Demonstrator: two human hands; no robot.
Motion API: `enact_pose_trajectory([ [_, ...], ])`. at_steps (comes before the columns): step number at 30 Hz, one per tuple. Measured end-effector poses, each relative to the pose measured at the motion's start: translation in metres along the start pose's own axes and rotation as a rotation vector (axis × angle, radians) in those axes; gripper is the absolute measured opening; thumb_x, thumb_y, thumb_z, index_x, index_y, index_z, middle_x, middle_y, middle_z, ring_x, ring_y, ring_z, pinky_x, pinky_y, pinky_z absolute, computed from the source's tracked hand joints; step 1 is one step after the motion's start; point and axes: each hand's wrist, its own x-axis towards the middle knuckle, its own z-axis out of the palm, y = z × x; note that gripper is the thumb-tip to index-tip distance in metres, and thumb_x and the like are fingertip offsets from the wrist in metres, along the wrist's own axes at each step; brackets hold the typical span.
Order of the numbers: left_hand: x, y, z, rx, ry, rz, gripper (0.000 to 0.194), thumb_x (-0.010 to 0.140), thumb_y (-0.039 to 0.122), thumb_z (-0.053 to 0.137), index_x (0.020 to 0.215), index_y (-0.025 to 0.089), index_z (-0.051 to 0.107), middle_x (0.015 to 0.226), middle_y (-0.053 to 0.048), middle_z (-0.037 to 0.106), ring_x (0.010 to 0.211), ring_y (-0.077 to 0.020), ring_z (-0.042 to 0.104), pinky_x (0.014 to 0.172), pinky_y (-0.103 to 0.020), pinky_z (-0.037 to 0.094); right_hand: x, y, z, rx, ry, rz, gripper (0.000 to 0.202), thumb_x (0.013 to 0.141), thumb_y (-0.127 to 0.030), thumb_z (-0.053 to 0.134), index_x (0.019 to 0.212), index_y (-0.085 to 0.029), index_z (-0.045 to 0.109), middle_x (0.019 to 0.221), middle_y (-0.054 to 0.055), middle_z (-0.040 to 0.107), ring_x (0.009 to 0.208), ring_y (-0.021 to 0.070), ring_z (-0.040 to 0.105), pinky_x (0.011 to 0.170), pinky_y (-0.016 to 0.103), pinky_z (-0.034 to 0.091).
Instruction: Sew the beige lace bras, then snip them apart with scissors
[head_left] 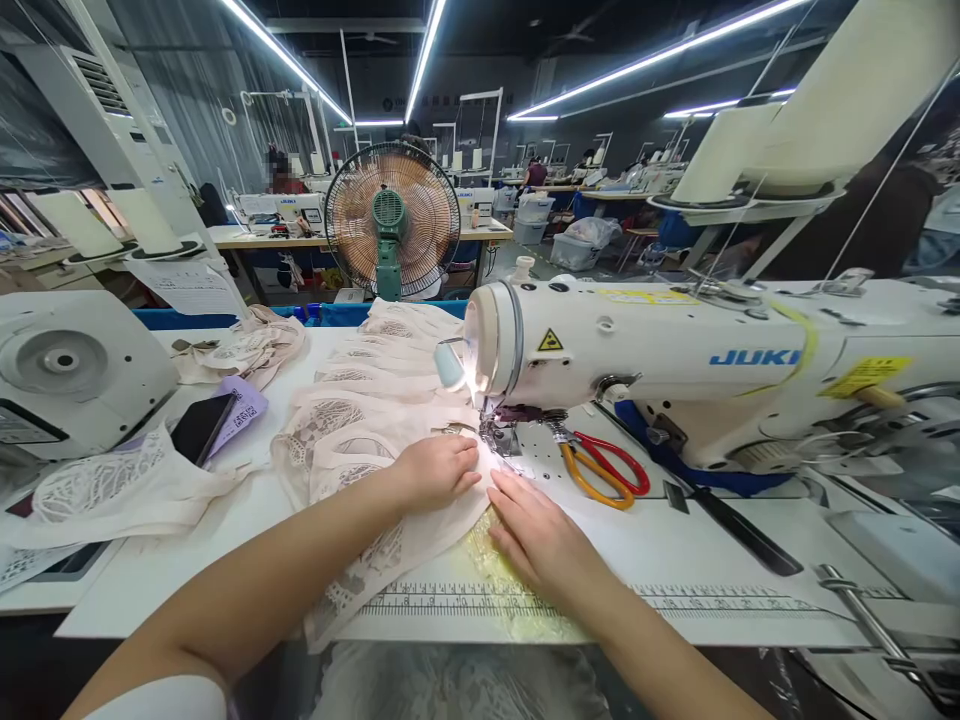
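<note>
Head view: pale lace fabric (352,470), thin and patterned, lies flat under both my hands at the needle (491,432). My left hand (435,470) presses it with fingers curled; my right hand (536,535) lies flat, fingers together, on its edge. Just beyond my right hand rest orange-and-red-handled scissors (604,470) under the smooth white sewing machine (675,350). Open tabletop (675,560) stretches right of my right hand.

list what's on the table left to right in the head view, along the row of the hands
phone → lace fabric → left hand → right hand → scissors → sewing machine body
</note>
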Motion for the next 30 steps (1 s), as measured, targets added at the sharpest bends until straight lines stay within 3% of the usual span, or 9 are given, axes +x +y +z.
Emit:
enact_pose_trajectory([
  [15, 0.008, -0.010, 0.001, 0.036, 0.012, 0.055, 0.032, 0.091, 0.031, 0.040, 0.111, 0.013, 0.057, 0.128, -0.012, 0.054, 0.114, -0.0242, 0.051, 0.097, -0.037, 0.042, -0.001, 0.001, 0.002, 0.036, 0.005, 0.043, 0.038, 0.088, -0.025, 0.042, 0.120, -0.008, 0.055, 0.131, 0.017, 0.051, 0.124, 0.0279, 0.044, 0.099, 0.046, 0.044],
  [25, 0.022, -0.030, 0.001, 0.101, 0.042, 0.122, 0.030, 0.090, 0.033, 0.044, 0.106, 0.014, 0.059, 0.122, -0.010, 0.058, 0.110, -0.0249, 0.054, 0.090, -0.038, 0.046, 0.004, 0.000, -0.001, 0.014, -0.036, 0.051, 0.043, 0.088, -0.024, 0.041, 0.124, -0.002, 0.052, 0.133, 0.019, 0.048, 0.125, 0.0294, 0.043, 0.097, 0.045, 0.046],
  [30, 0.013, -0.017, -0.004, 0.134, 0.079, 0.197, 0.023, 0.086, 0.028, 0.048, 0.092, 0.012, 0.064, 0.106, -0.011, 0.065, 0.098, -0.0235, 0.059, 0.086, -0.037, 0.046, 0.005, -0.001, 0.000, -0.008, -0.071, 0.068, 0.045, 0.088, -0.025, 0.041, 0.126, -0.002, 0.050, 0.133, 0.017, 0.048, 0.125, 0.0289, 0.042, 0.097, 0.045, 0.046],
])
